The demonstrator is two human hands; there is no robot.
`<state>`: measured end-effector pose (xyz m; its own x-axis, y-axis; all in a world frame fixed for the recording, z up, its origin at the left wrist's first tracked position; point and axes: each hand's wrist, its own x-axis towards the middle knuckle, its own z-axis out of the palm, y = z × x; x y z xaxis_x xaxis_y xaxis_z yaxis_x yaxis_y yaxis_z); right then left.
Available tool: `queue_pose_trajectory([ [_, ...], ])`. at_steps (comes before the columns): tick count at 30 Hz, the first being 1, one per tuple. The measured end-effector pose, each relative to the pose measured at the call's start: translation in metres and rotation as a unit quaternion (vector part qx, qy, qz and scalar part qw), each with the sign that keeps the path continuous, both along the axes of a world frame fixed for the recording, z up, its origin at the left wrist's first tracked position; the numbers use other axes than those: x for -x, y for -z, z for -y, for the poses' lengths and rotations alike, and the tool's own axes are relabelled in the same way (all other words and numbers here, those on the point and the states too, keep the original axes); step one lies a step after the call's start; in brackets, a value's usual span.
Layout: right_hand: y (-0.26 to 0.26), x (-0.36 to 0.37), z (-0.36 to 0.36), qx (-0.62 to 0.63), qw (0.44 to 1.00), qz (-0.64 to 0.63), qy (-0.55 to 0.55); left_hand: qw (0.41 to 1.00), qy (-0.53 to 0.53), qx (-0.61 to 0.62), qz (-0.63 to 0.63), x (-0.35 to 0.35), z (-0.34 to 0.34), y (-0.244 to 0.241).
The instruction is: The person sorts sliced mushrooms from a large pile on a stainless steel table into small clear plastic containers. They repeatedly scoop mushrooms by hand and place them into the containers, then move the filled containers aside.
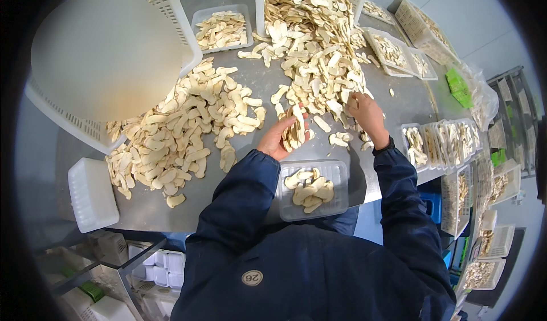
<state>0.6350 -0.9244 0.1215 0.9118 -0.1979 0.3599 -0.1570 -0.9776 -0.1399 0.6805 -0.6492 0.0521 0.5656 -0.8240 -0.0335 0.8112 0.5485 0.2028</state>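
Note:
My left hand (280,136) holds a small stack of pale mushroom slices (295,128), the thumb lying across them. To its right, my right hand (368,115) reaches the edge of a large heap of mushroom slices (324,71); its fingers are bent at the slices, and whether they grip one I cannot tell. Close to my body lies a clear plastic tray (339,180) with several slices in it. A second heap of slices (175,128) spreads over the metal table (256,75) on the left.
A large white perforated crate (188,43) stands at the left, partly blurred over. Behind are a filled tray (248,26) and a white bin (260,9) spilling slices. Filled trays (431,143) stand on edge in a row at right. A stack of white trays (92,192) sits front left.

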Motion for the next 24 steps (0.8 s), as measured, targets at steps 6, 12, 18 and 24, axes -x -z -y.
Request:
queue_pose_trajectory([
  [6, -0.03, 0.023, 0.005, -0.25, 0.962, -0.101, 0.039, 0.999, 0.013, -0.002, 0.03, -0.002, -0.002, -0.009],
  [12, -0.064, 0.099, -0.045, -0.431, 0.859, -0.27, -0.056, 0.998, 0.006, 0.018, 0.062, -0.005, -0.012, -0.015],
  [18, -0.023, 0.157, -0.054, -0.431, 0.866, -0.249, 0.053, 0.996, 0.032, -0.032, 0.076, 0.013, -0.04, -0.023],
  [24, -0.001, 0.168, -0.085, -0.52, 0.836, -0.162, 0.068, 0.971, 0.16, -0.132, 0.122, 0.056, -0.038, -0.071],
])
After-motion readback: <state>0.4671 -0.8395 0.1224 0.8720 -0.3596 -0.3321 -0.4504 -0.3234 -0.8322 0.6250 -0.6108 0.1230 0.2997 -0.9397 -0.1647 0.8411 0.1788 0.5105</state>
